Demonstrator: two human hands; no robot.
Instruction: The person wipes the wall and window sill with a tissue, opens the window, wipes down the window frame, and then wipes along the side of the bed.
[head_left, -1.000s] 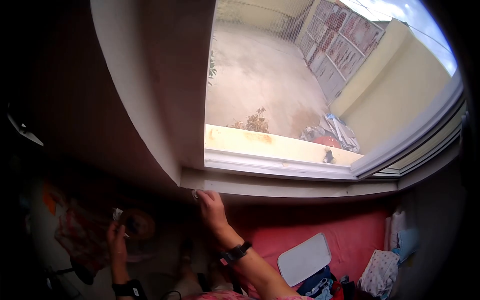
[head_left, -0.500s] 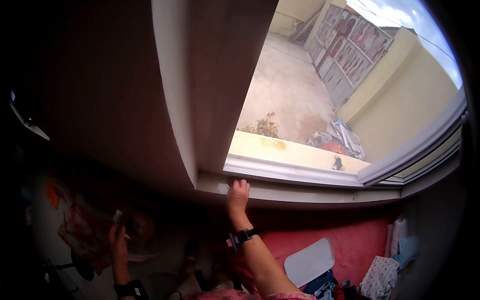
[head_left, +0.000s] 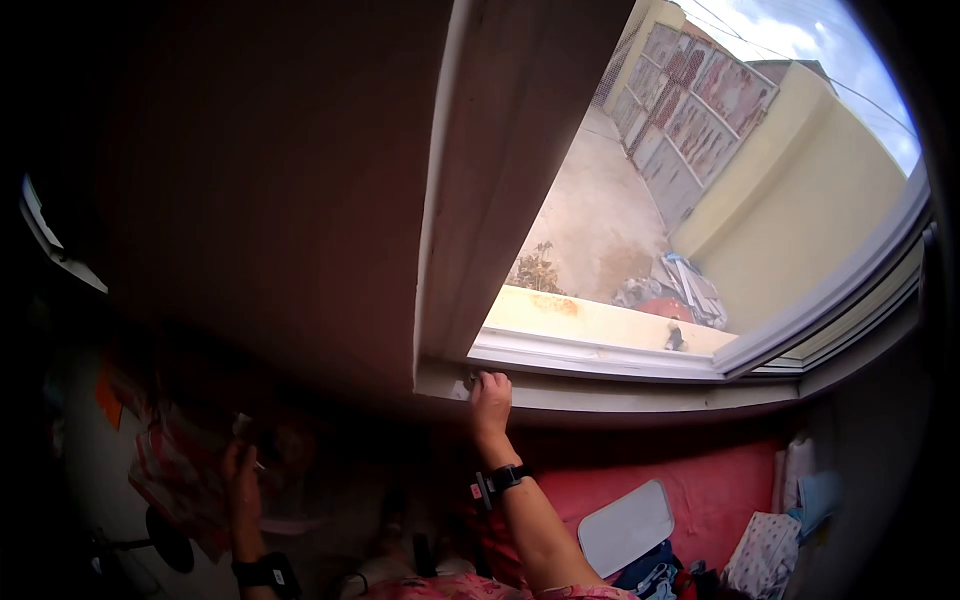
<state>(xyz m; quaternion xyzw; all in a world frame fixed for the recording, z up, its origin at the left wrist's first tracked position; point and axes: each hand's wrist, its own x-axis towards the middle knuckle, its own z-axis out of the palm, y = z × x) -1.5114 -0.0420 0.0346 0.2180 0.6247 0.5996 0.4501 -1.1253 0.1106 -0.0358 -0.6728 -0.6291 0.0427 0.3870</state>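
Note:
My right hand (head_left: 490, 402) is at the left end of the window sill (head_left: 610, 393), its fingers curled down against the ledge just below the white window frame (head_left: 590, 357). A small dark bit shows at its fingertips, too small to name. Lower left, in shadow, my left hand (head_left: 241, 478) is raised with its fingers closed round a small pale object (head_left: 242, 424), whose kind I cannot make out. Both wrists wear black bands.
Below the sill lies a red-covered surface (head_left: 545, 465) with a grey-white tray-like panel (head_left: 627, 527), dark blue cloth (head_left: 650, 570) and a dotted cloth (head_left: 763, 552). A red-and-white bag (head_left: 175, 470) is at left. Outside stand a yellow wall (head_left: 800, 200) and rusty gate (head_left: 690, 100).
The view has shifted, so the window corner and sill appear farther right. My right hand stays at the sill's left end, fingers still curled. My left hand keeps hold of the pale object.

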